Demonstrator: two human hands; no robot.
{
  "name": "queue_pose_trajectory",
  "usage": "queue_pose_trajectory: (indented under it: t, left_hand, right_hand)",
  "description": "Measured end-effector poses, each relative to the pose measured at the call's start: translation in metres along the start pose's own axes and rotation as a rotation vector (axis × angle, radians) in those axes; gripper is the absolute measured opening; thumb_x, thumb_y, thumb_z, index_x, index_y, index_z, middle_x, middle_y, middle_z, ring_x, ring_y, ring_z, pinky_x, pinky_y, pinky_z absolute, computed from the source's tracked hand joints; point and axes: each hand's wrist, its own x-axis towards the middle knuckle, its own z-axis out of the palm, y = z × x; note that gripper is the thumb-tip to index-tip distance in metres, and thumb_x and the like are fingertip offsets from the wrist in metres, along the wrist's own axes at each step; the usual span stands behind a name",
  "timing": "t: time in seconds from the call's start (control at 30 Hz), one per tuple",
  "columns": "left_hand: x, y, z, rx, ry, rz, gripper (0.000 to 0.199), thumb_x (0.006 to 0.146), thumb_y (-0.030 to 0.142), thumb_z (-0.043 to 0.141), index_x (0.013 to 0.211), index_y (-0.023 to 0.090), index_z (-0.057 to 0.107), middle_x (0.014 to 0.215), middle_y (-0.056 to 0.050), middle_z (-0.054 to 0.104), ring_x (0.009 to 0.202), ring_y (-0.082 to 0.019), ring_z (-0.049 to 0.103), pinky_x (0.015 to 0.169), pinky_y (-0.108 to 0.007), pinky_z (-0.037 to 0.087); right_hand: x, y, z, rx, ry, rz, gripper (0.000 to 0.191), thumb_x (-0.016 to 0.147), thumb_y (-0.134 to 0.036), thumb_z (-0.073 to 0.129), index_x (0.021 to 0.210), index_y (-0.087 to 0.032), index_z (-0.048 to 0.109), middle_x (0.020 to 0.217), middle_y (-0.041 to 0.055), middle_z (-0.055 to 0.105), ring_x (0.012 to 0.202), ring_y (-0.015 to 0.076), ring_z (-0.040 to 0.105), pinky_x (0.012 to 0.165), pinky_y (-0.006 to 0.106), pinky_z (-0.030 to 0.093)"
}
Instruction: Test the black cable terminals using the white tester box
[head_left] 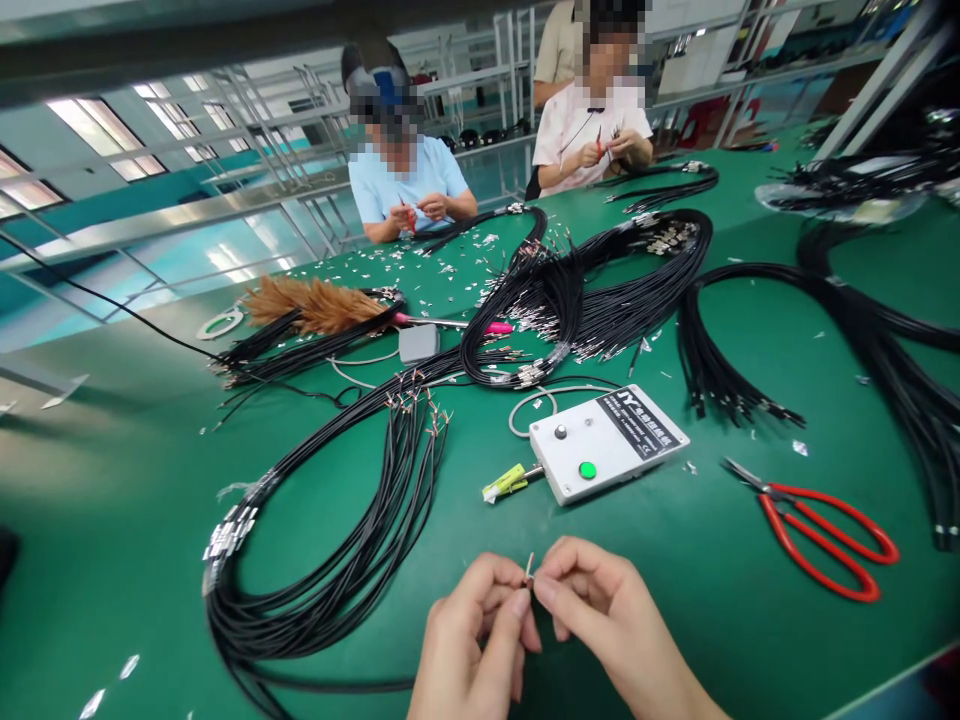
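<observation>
Near the bottom centre, my left hand (487,630) pinches the stripped end of a cable (529,572), whose thin wires point up between the fingertips. The fingertips of my right hand (592,595) are closed on the same wire end from the right. A black cable (360,687) runs along the table toward my left hand from a looped bundle (300,620) with bare copper ends. Just beyond my hands sits a white box (607,445) with a green button, a knob and a yellow clip (506,484) on its shaft.
Red-handled scissors (825,530) lie open at right on the green table (720,650). More black cable bundles (637,290) and foil scraps are spread beyond the box. Across the table, people (409,185) (592,135) hold red tools.
</observation>
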Motion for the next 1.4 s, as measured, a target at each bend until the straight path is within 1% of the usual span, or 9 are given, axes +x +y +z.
queue_pose_trajectory:
  t: [0.1, 0.23, 0.33, 0.43, 0.63, 0.83, 1.1, 1.3, 1.4]
  left_hand:
    - [0.002, -0.001, -0.003, -0.098, -0.007, -0.052, 0.04, 0.086, 0.057, 0.057, 0.086, 0.017, 0.056, 0.06, 0.002, 0.059, 0.036, -0.005, 0.041, 0.038, -0.017, 0.028]
    - [0.002, -0.002, -0.004, -0.092, -0.047, -0.057, 0.041, 0.086, 0.057, 0.058, 0.084, 0.016, 0.056, 0.06, 0.002, 0.057, 0.038, -0.005, 0.04, 0.038, -0.017, 0.027]
    - [0.001, -0.003, -0.001, -0.111, -0.036, -0.046, 0.04, 0.086, 0.057, 0.058, 0.083, 0.017, 0.055, 0.057, 0.004, 0.053, 0.04, -0.005, 0.036, 0.038, -0.017, 0.024]
    - [0.0, -0.006, 0.002, -0.186, 0.017, -0.031, 0.037, 0.086, 0.056, 0.058, 0.094, 0.021, 0.05, 0.057, 0.006, 0.052, 0.04, -0.005, 0.033, 0.039, -0.017, 0.02]
    - [-0.002, -0.008, 0.005, -0.224, 0.065, 0.018, 0.049, 0.087, 0.055, 0.059, 0.121, 0.021, 0.051, 0.059, 0.005, 0.051, 0.044, -0.007, 0.036, 0.041, -0.018, 0.025]
    - [-0.004, -0.008, 0.002, -0.261, 0.059, -0.018, 0.045, 0.086, 0.053, 0.061, 0.117, 0.021, 0.059, 0.057, 0.005, 0.053, 0.035, -0.004, 0.036, 0.037, -0.016, 0.026]
    - [-0.004, -0.008, 0.0, -0.347, 0.051, -0.027, 0.037, 0.086, 0.049, 0.064, 0.109, 0.024, 0.049, 0.059, 0.005, 0.06, 0.035, -0.005, 0.05, 0.038, -0.013, 0.031]
    - [0.003, -0.005, 0.003, -0.329, 0.013, -0.053, 0.045, 0.082, 0.053, 0.067, 0.114, 0.025, 0.055, 0.071, 0.005, 0.058, 0.032, 0.0, 0.04, 0.032, -0.01, 0.023]
    - [0.008, -0.005, 0.004, -0.295, 0.053, -0.057, 0.043, 0.077, 0.052, 0.072, 0.103, 0.02, 0.063, 0.07, 0.004, 0.056, 0.034, 0.001, 0.039, 0.033, -0.011, 0.024]
  right_hand:
    - [-0.001, 0.002, -0.002, -0.015, 0.02, -0.011, 0.031, 0.082, -0.047, 0.067, 0.077, -0.018, 0.06, 0.061, -0.0039, 0.053, 0.056, 0.0103, 0.05, 0.059, 0.024, 0.04]
    - [0.003, -0.001, 0.003, -0.045, 0.025, -0.044, 0.036, 0.079, -0.051, 0.068, 0.092, -0.017, 0.063, 0.066, -0.0031, 0.056, 0.058, 0.0107, 0.049, 0.059, 0.025, 0.04]
    - [0.009, -0.002, 0.015, 0.032, -0.006, -0.03, 0.032, 0.08, -0.05, 0.068, 0.082, -0.019, 0.059, 0.058, -0.0049, 0.055, 0.052, 0.0104, 0.051, 0.054, 0.024, 0.038]
    - [0.011, 0.002, 0.023, 0.137, 0.02, -0.018, 0.034, 0.08, -0.048, 0.07, 0.071, -0.02, 0.054, 0.052, -0.0063, 0.052, 0.048, 0.0096, 0.051, 0.049, 0.022, 0.036]
    - [0.006, 0.01, 0.021, 0.215, 0.012, 0.032, 0.032, 0.079, -0.047, 0.073, 0.077, -0.017, 0.063, 0.053, -0.0054, 0.053, 0.049, 0.0088, 0.048, 0.05, 0.021, 0.035]
    - [0.006, 0.007, 0.02, 0.131, 0.059, 0.024, 0.032, 0.074, -0.047, 0.076, 0.073, -0.016, 0.066, 0.065, -0.003, 0.056, 0.051, 0.0077, 0.047, 0.051, 0.022, 0.038]
    - [0.006, 0.005, 0.025, 0.117, 0.013, 0.0, 0.031, 0.08, -0.045, 0.07, 0.073, -0.017, 0.061, 0.057, -0.0053, 0.052, 0.05, 0.0085, 0.051, 0.052, 0.022, 0.041]
    - [0.008, 0.006, 0.017, -0.124, 0.069, -0.166, 0.024, 0.085, -0.035, 0.063, 0.07, -0.017, 0.059, 0.073, -0.0011, 0.054, 0.059, 0.0104, 0.052, 0.054, 0.023, 0.04]
    - [0.008, 0.005, 0.014, -0.31, 0.082, -0.229, 0.017, 0.086, -0.026, 0.058, 0.071, -0.018, 0.06, 0.075, -0.0004, 0.056, 0.061, 0.0104, 0.048, 0.055, 0.023, 0.037]
